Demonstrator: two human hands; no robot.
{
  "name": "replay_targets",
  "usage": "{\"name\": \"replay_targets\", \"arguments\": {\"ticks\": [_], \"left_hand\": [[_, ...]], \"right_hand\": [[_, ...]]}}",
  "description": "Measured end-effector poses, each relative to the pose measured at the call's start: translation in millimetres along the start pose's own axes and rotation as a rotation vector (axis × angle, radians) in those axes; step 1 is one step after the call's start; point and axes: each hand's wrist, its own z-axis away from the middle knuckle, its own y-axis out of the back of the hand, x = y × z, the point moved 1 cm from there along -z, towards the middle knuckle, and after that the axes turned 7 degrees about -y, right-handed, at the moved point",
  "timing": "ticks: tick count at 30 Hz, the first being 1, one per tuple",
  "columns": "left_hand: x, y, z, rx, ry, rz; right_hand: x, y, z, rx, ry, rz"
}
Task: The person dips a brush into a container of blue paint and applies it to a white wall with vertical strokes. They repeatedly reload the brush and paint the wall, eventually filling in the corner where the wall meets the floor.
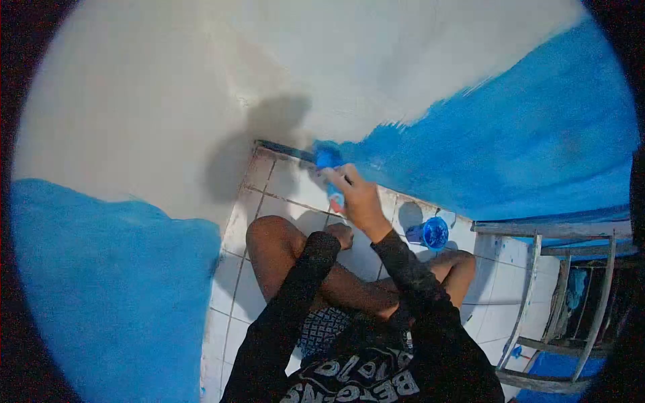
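A paintbrush with blue bristles (328, 158) is in my right hand (361, 201), its bristles against the lower edge of the wall where blue paint meets white. The lower end of its handle looks reddish. My left hand (340, 235) rests near my knee, low over the tiles; its fingers are too small and dark to make out. To the right of my right hand, a small container of blue paint (435, 233) sits on the tiled floor (295, 209).
Blue paint covers the right wall (537, 134) and the lower left wall (121, 269), with white wall (154, 101) above. A wooden ladder (531, 295) stands at the right. My crossed legs are on the floor.
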Motion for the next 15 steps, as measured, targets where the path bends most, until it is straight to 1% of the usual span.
{"name": "replay_targets", "arguments": {"ticks": [1,3,5,6,7,8,9,11,12,13,14,15], "left_hand": [[-8,-9,-9,0.007,-0.005,-0.015],[-23,-32,-26,0.01,-0.02,-0.047],[-29,-39,-32,0.015,-0.044,-0.087],[-30,-38,-33,0.011,-0.049,-0.091],[-23,-31,-28,0.103,-0.09,-0.032],[-12,-23,-21,0.196,-0.13,0.031],[-2,-10,-12,0.199,-0.132,0.039],[9,16,7,0.43,-0.147,0.135],[2,11,2,0.432,-0.15,0.131],[-13,-1,-14,0.648,-0.175,0.424],[-13,7,-12,0.858,-0.2,0.721],[-14,11,-7,0.861,-0.206,0.717]], "right_hand": [[4,-12,1,0.003,-0.002,-0.004],[19,-36,4,-0.168,-0.001,0.122],[29,-29,-5,-0.148,0.004,0.162],[33,-18,-7,-0.047,-0.018,0.06],[33,-7,-6,0.042,-0.038,-0.042],[30,2,-3,0.095,0.005,-0.076],[29,6,2,0.087,0.007,-0.073],[19,17,13,0.044,-0.031,-0.044],[9,25,15,0.103,0.038,-0.046],[6,27,18,0.108,0.044,-0.04],[3,29,19,0.136,0.066,-0.053],[3,31,21,0.162,0.085,-0.068]]}}
